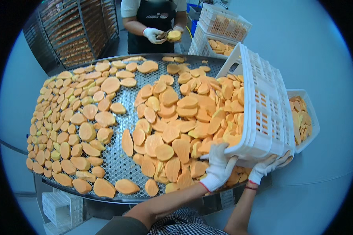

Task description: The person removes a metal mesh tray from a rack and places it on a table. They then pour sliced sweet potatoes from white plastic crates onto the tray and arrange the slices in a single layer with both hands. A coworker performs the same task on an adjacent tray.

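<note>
My gloved left hand [219,166] grips the near rim of a white plastic crate [267,108], which lies tipped on its side with its mouth facing left. Under the crate's near bottom edge, my gloved right hand [267,166] clasps the plastic with fingers spread along it. Orange slices, seemingly sweet potato [170,129], spill from the crate in a heap over the perforated metal tray [120,158]. Some slices are still inside the crate. On the tray's left part, other slices [61,123] lie spread mostly in a single layer.
Across the tray stands a person in a dark apron [153,17], holding a yellow-orange piece [174,35]. Stacked crates [220,26] and another slice-filled crate [313,129] are at the right. A loaded drying rack [76,32] stands back left; white crates [61,208] sit below the near edge.
</note>
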Demonstrator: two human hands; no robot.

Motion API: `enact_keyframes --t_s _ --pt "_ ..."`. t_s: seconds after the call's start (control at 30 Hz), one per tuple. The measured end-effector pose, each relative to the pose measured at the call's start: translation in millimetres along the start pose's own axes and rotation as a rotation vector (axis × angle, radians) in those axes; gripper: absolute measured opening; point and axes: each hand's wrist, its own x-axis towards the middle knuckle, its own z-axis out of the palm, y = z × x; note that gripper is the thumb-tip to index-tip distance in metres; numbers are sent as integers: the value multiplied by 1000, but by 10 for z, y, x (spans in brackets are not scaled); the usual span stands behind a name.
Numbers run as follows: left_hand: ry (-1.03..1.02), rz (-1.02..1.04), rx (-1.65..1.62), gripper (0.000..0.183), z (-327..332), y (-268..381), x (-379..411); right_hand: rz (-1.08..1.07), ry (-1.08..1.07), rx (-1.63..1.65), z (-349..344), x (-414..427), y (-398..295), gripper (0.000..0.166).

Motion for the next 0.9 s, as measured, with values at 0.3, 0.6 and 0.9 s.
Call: enact_keyframes --t_s 0.3,0.6,0.9 --pt "-343 137 158 54 52 184 122 5 -104 -45 -24 413 572 59" --pt "-310 -116 919 74 -2500 17 -1006 -485 -1232 737 -501 -1434 -2064 61" --pt "-394 -228 1221 75 -3328 -378 -1440 -1058 -1409 184 975 -2034 -2072 48"
